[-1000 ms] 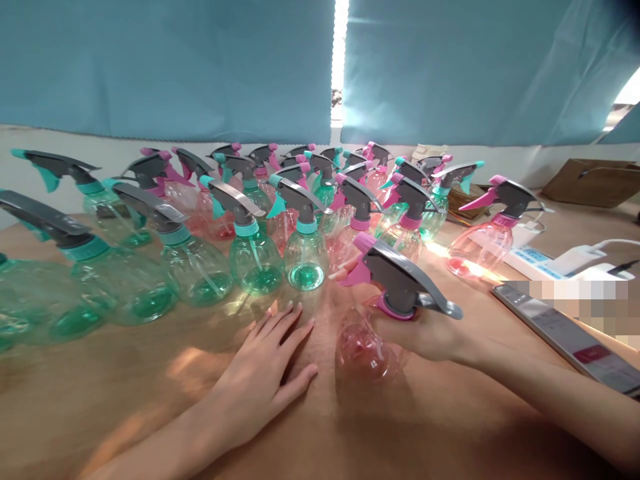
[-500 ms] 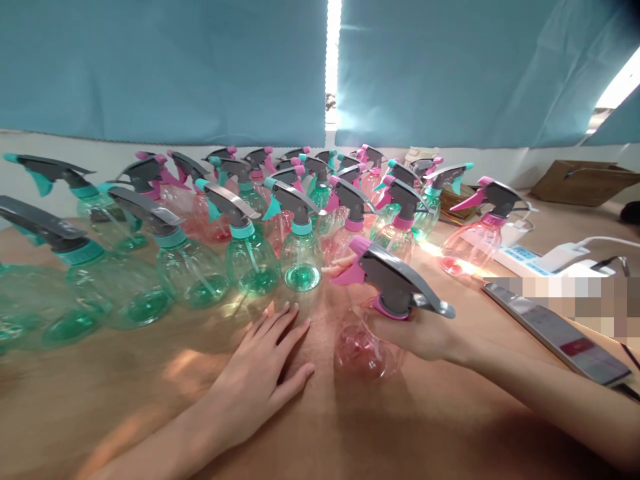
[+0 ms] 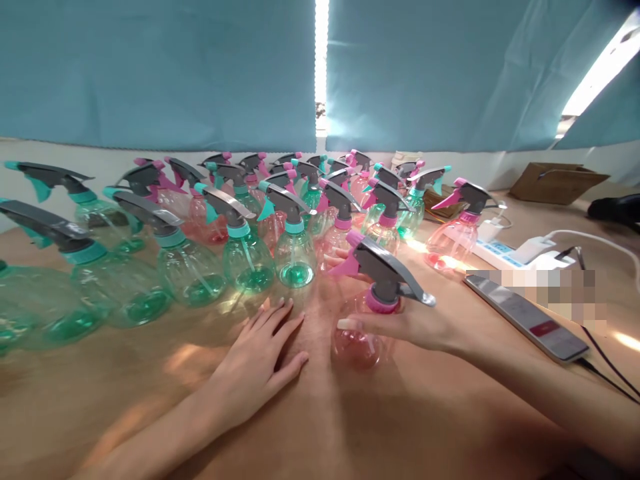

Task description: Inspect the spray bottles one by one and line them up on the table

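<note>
My right hand [image 3: 407,327] is wrapped round a pink spray bottle [image 3: 357,340] that stands on the wooden table [image 3: 320,427], just below its grey trigger head [image 3: 385,270] with a pink nozzle. My left hand [image 3: 260,363] lies flat on the table to the left of that bottle, fingers spread and apart from it. Just beyond both hands stand a green bottle [image 3: 295,257] and the front row of the bottle group.
Several green and pink spray bottles [image 3: 240,220] crowd the far and left table. A phone [image 3: 525,317], a white power strip [image 3: 505,253] with cables and a brown box [image 3: 555,182] lie to the right. Blue curtains [image 3: 160,67] hang behind.
The pink bottle in my right hand has tipped upright and shifted slightly away from me. My left hand stays flat in place. The view drifted right.
</note>
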`<state>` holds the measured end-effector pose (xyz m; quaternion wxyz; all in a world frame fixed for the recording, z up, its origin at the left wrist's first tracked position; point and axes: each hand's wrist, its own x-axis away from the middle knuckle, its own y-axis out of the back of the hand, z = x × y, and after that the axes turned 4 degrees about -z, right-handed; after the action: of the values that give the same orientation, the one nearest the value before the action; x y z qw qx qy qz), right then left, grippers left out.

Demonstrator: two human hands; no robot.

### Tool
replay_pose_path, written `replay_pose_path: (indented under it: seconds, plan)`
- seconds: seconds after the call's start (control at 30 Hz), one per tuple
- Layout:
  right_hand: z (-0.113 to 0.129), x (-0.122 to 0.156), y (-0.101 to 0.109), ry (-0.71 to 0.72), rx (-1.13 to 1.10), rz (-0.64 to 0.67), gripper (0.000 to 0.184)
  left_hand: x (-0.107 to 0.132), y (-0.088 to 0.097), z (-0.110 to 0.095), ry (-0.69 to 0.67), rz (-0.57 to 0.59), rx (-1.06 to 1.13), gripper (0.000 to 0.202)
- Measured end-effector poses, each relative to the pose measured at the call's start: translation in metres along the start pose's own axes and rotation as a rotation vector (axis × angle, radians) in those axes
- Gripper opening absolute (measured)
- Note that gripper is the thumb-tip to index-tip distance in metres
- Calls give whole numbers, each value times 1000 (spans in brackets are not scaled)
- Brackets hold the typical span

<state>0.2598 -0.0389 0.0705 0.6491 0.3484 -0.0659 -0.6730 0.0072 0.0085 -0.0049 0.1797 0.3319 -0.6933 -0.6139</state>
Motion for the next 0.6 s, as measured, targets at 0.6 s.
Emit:
replay_pose_path:
  seconds: [0.6]
  plan:
    - [-40,54,73,-106,229,-243,38,-44,-12,-57,-133,-8,27,51]
